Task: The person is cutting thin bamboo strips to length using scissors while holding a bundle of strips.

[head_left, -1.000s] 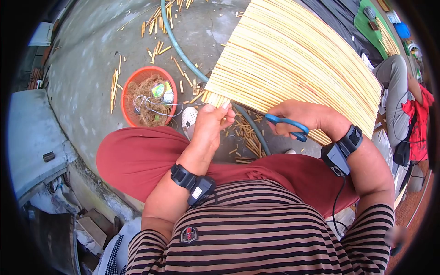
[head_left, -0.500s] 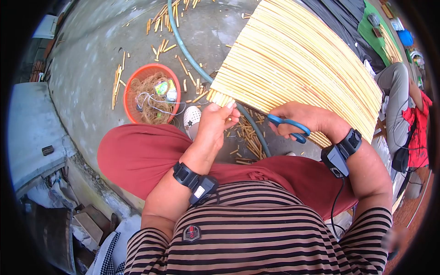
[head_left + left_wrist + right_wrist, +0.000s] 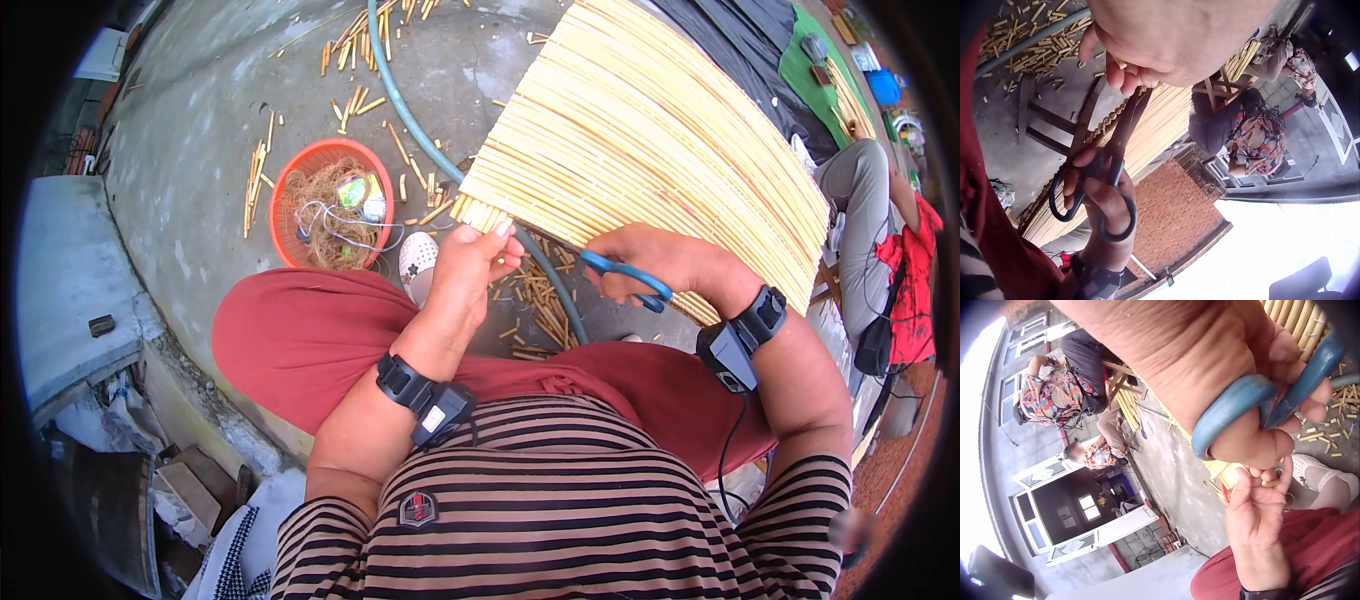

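Note:
A mat of thin yellow sticks bound side by side [image 3: 650, 130] spreads out in front of me in the head view. My left hand [image 3: 465, 265] pinches several stick ends at its near left corner between thumb and fingers. In my right hand [image 3: 650, 255] is a pair of scissors with blue handles [image 3: 655, 275], thumb and fingers through the loops. The left wrist view shows the dark scissor blades [image 3: 1127, 122] slightly apart, running along the mat's bound edge [image 3: 1107, 122] toward the left hand. Their tips are hidden behind the left fingers.
An orange basket [image 3: 280, 220] with tangled fibre and white cord stands at the left. A blue-green hose [image 3: 395, 100] crosses the concrete floor under the mat. Cut stick pieces [image 3: 545, 310] lie scattered about. Another person's grey-trousered leg [image 3: 862, 200] is beside the mat's right side.
The head view has shifted slightly, so the basket and mat corner appear a little further right. Both hands keep their holds near the mat's edge.

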`<state>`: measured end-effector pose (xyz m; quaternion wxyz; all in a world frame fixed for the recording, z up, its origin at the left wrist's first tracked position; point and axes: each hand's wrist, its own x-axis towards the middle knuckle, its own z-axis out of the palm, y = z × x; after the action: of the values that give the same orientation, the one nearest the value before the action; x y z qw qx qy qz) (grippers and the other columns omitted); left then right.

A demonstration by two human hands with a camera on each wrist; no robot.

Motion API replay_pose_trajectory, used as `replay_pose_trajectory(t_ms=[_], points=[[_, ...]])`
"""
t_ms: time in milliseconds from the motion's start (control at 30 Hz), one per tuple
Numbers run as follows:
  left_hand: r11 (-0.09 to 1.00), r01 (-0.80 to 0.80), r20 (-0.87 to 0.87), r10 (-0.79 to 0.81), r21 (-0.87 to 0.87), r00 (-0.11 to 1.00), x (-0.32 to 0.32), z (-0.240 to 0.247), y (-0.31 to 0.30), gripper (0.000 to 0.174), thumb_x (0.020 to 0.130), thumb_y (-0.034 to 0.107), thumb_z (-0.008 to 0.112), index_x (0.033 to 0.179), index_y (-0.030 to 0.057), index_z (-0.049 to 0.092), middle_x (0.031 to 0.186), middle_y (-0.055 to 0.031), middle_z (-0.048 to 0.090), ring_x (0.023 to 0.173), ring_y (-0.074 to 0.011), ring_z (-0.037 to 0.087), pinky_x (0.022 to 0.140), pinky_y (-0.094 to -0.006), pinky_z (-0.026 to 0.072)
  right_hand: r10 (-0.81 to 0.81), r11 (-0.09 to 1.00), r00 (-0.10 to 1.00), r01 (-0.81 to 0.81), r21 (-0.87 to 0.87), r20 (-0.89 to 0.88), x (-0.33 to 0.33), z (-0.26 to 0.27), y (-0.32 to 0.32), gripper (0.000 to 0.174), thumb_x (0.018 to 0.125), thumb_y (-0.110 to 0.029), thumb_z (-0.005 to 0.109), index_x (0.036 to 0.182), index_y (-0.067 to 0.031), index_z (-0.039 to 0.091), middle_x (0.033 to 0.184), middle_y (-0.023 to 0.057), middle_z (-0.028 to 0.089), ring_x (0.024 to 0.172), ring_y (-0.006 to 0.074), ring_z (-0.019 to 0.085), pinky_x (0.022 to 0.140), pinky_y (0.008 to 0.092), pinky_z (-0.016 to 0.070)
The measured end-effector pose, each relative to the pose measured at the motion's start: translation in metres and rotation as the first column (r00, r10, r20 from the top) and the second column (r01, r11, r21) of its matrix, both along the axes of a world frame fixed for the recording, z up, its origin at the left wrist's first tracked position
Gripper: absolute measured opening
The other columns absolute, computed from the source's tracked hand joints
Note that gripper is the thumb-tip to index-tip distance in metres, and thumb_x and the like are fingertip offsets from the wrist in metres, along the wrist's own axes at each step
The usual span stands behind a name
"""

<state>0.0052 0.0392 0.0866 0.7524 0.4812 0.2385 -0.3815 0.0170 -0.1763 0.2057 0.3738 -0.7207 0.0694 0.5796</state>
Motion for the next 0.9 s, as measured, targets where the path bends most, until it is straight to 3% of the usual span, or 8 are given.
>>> replay_pose_trajectory(t_ms=[267, 367, 467, 567, 667, 767, 900], points=[[1.0, -0.007, -0.008, 0.007, -0.008, 1.0, -0.001, -0.003, 0.001, 0.013, 0.094, 0.018, 0.055, 0.095, 0.0063, 0.062, 0.076, -0.0019, 0.062, 0.066, -0.0103, 0.058, 0.07, -0.0304, 0.0521, -0.017, 1.0, 0.999, 0.017, 0.0, 0.05, -0.006, -0.006, 0.002, 0.015, 0.074, -0.015, 0.058, 0.083, -0.0039, 0.057, 0.064, 0.003, 0.057, 0.055, 0.0103, 0.054, 0.049, 0.0248, 0.0437], [1.0, -0.013, -0.02, 0.013, -0.003, 1.0, 0.0, -0.002, 0.001, 0.013, 0.094, 0.018, 0.056, 0.094, 0.0065, 0.061, 0.076, -0.002, 0.062, 0.066, -0.0104, 0.058, 0.07, -0.0306, 0.0522, 0.031, 0.998, 0.996, -0.026, -0.059, 0.083, -0.007, -0.002, 0.007, 0.014, 0.076, -0.015, 0.059, 0.085, -0.0036, 0.058, 0.065, 0.006, 0.059, 0.056, 0.0152, 0.056, 0.052, 0.0292, 0.0454], [1.0, -0.013, -0.025, 0.012, -0.024, 1.0, 0.001, -0.003, 0.003, 0.012, 0.093, 0.018, 0.057, 0.095, 0.0066, 0.061, 0.076, -0.002, 0.062, 0.066, -0.0105, 0.058, 0.071, -0.0307, 0.0523, 0.292, 0.953, 0.866, -0.227, -0.202, 0.405, -0.018, -0.014, 0.005, 0.015, 0.077, -0.015, 0.06, 0.087, -0.0032, 0.059, 0.067, 0.0105, 0.06, 0.058, 0.0224, 0.057, 0.057, 0.0345, 0.0463], [1.0, -0.017, -0.029, 0.016, -0.024, 0.999, 0.003, -0.001, 0.005, 0.012, 0.092, 0.018, 0.058, 0.095, 0.007, 0.061, 0.077, -0.002, 0.063, 0.067, -0.0107, 0.059, 0.072, -0.031, 0.0524, 0.342, 0.935, 0.833, -0.252, -0.251, 0.435, -0.018, -0.007, 0.008, 0.017, 0.077, -0.015, 0.061, 0.088, -0.003, 0.06, 0.072, 0.0143, 0.061, 0.061, 0.0286, 0.056, 0.061, 0.0382, 0.0458], [0.999, -0.03, -0.03, 0.03, -0.017, 0.999, 0.003, 0.005, 0.005, 0.011, 0.091, 0.018, 0.059, 0.095, 0.0075, 0.061, 0.078, -0.002, 0.063, 0.068, -0.0108, 0.059, 0.072, -0.0318, 0.0523, 0.266, 0.963, 0.873, -0.219, -0.159, 0.408, -0.017, -0.004, 0.004, 0.016, 0.077, -0.015, 0.059, 0.088, -0.0036, 0.059, 0.069, 0.0109, 0.06, 0.06, 0.0226, 0.056, 0.057, 0.0345, 0.0454], [0.999, -0.021, -0.014, 0.021, -0.037, 1.0, 0.004, 0.005, 0.007, 0.01, 0.091, 0.017, 0.06, 0.095, 0.0077, 0.06, 0.078, -0.002, 0.063, 0.069, -0.0109, 0.059, 0.073, -0.0324, 0.0523, 0.041, 0.998, 0.999, -0.041, -0.052, -0.001, -0.005, 0.009, 0.004, 0.017, 0.074, -0.013, 0.057, 0.088, -0.0037, 0.057, 0.068, 0.0052, 0.057, 0.059, 0.0156, 0.055, 0.054, 0.029, 0.0445], [0.999, -0.019, -0.006, 0.019, -0.031, 1.0, 0.003, 0.001, 0.006, 0.009, 0.091, 0.016, 0.059, 0.094, 0.0076, 0.06, 0.077, -0.0018, 0.062, 0.068, -0.0109, 0.059, 0.072, -0.0318, 0.0523, -0.028, 0.998, 0.998, 0.03, 0.05, -0.051, -0.007, 0.003, -0.006, 0.018, 0.072, -0.011, 0.055, 0.088, -0.0032, 0.056, 0.067, 0.0016, 0.054, 0.06, 0.011, 0.054, 0.053, 0.025, 0.0441]])
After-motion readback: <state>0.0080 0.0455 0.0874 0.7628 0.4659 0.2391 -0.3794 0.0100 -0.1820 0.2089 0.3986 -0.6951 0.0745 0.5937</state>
